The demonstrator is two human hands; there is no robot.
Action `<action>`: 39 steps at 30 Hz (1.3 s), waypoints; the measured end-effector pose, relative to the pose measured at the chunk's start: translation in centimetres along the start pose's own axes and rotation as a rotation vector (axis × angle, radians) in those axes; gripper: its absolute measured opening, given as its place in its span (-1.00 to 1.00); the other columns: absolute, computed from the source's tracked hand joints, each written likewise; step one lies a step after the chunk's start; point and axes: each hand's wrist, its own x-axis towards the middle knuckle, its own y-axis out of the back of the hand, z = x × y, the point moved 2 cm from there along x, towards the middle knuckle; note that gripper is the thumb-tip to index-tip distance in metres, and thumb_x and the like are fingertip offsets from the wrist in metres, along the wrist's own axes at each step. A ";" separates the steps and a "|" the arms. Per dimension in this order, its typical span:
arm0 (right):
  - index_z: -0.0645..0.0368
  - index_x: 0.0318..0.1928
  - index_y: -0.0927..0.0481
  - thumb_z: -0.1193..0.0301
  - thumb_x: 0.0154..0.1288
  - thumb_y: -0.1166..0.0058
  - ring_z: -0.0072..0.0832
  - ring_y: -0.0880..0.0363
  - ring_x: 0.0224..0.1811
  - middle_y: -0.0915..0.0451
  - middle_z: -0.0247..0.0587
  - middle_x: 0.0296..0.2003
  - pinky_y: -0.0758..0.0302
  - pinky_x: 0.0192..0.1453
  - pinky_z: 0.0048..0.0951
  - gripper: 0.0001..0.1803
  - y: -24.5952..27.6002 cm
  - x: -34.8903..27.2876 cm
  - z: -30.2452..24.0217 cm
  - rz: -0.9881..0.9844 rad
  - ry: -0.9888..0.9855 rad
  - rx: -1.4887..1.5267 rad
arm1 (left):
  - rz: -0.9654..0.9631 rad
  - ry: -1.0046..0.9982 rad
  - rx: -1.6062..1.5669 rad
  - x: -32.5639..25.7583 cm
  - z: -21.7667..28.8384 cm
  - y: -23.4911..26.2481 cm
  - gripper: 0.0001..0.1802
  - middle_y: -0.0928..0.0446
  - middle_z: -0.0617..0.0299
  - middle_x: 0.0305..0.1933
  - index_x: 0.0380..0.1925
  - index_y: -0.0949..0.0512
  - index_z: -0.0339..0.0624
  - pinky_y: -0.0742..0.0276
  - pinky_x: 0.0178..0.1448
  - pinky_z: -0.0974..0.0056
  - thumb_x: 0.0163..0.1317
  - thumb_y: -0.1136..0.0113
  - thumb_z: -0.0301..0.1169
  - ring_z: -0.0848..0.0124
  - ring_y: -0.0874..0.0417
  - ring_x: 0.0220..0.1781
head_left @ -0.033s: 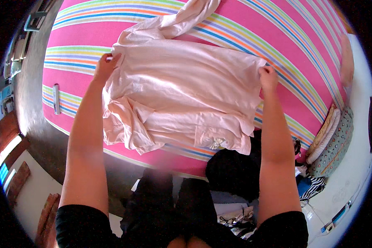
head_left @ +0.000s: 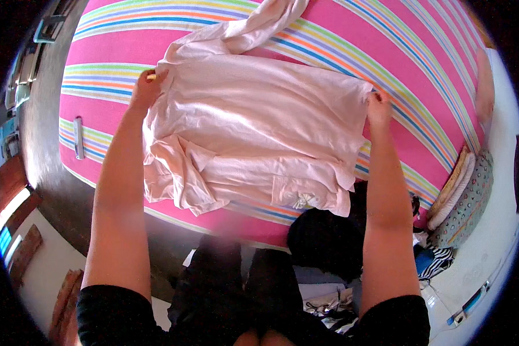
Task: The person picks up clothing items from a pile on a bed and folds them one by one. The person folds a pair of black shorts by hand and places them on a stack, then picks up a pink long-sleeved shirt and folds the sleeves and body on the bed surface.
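Observation:
A pale pink long-sleeved shirt (head_left: 259, 109) lies spread on a striped bedspread (head_left: 115, 49), one sleeve stretching toward the far side. Its near part is folded over and crumpled at the left, and a small pocket-like patch with a light decoration shows at the near right. At the far left corner of the body, my left hand (head_left: 150, 89) is closed on the fabric. My right hand (head_left: 379, 108) pinches the opposite corner at the right, so the cloth between both hands lies fairly taut.
A slim light-coloured device like a remote (head_left: 78, 138) rests near the bed's left edge. Dark cloth (head_left: 326, 236) bulges at the near edge beside my legs. Patterned cushions (head_left: 466, 196) and a striped black-and-white cloth (head_left: 441, 262) are at the right.
My right hand has shifted slightly to the right, drawing the shirt's corner with it. My left hand has barely moved.

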 end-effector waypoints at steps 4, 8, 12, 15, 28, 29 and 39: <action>0.29 -0.39 -0.54 0.13 0.09 -0.11 -0.38 -0.50 -0.55 -0.56 -0.14 -0.52 -0.42 -0.39 -0.34 -0.60 -0.2 1.2 -0.1 -0.125 -0.031 0.218 | -0.201 0.070 -0.199 1.9 3.1 -1.3 -0.46 -0.53 0.15 -0.24 -0.08 -0.48 -0.21 -0.51 -0.18 0.27 0.04 -0.27 -0.07 0.36 -0.54 -0.26; 0.25 -0.31 -0.51 0.18 0.12 -0.12 -0.49 -0.45 -0.54 -0.51 -0.24 -0.52 -0.38 -0.45 -0.40 -0.65 0.0 1.9 -0.7 -0.186 0.071 -0.024 | -0.392 0.102 -0.143 2.8 6.7 -2.7 -0.47 -0.54 0.15 -0.22 -0.02 -0.43 -0.24 -0.52 -0.11 0.24 0.05 -0.27 -0.19 0.32 -0.56 -0.24; 0.29 -0.24 -0.52 0.15 0.11 -0.11 -0.31 -0.53 -0.41 -0.57 -0.11 -0.39 -0.43 -0.31 -0.35 -0.58 1.7 5.4 -0.2 -0.086 -0.162 0.493 | -0.323 -0.089 -0.469 4.0 8.9 -2.4 -0.47 -0.55 0.15 -0.20 -0.01 -0.43 -0.24 -0.51 -0.08 0.23 0.05 -0.28 -0.20 0.30 -0.56 -0.18; 0.30 -0.18 -0.54 0.08 0.11 -0.06 -0.14 -0.55 -0.28 -0.58 0.04 -0.28 -0.43 -0.17 -0.26 -0.51 1.5 7.9 0.1 0.002 -0.026 0.290 | -0.230 -0.176 -0.510 5.2 8.6 -3.3 -0.45 -0.54 0.16 -0.18 -0.02 -0.43 -0.25 -0.50 -0.06 0.21 0.04 -0.29 -0.17 0.31 -0.55 -0.16; 0.38 0.04 -0.34 0.14 0.18 -0.01 0.00 -0.38 0.03 -0.38 0.21 0.00 -0.34 0.06 -0.15 -0.42 1.5 -1.7 1.3 0.294 0.433 -0.144 | -0.314 0.040 0.252 -0.1 -3.2 8.0 -0.51 -0.50 0.25 -0.15 0.04 -0.38 -0.13 -0.37 -0.05 0.32 0.16 -0.16 -0.16 0.44 -0.47 -0.11; 0.33 0.08 -0.32 0.14 0.17 -0.02 0.00 -0.33 0.09 -0.35 0.20 0.04 -0.32 0.09 -0.12 -0.41 1.4 -4.1 0.8 0.275 0.481 -0.210 | -0.284 -0.041 0.304 -1.1 -3.6 7.8 -0.52 -0.50 0.20 -0.17 0.01 -0.40 -0.17 -0.39 -0.02 0.30 0.12 -0.22 -0.22 0.43 -0.48 -0.15; -0.08 0.33 -0.08 0.09 0.33 0.30 -0.14 0.08 0.39 0.02 -0.12 0.35 0.04 0.30 0.12 -0.42 -3.3 -11.1 -0.2 0.011 0.335 -0.613 | -0.207 0.186 -0.070 -3.5 -2.2 9.6 -0.56 -0.57 0.15 -0.25 -0.13 -0.50 -0.32 -0.46 -0.13 0.28 0.02 -0.28 -0.29 0.36 -0.57 -0.24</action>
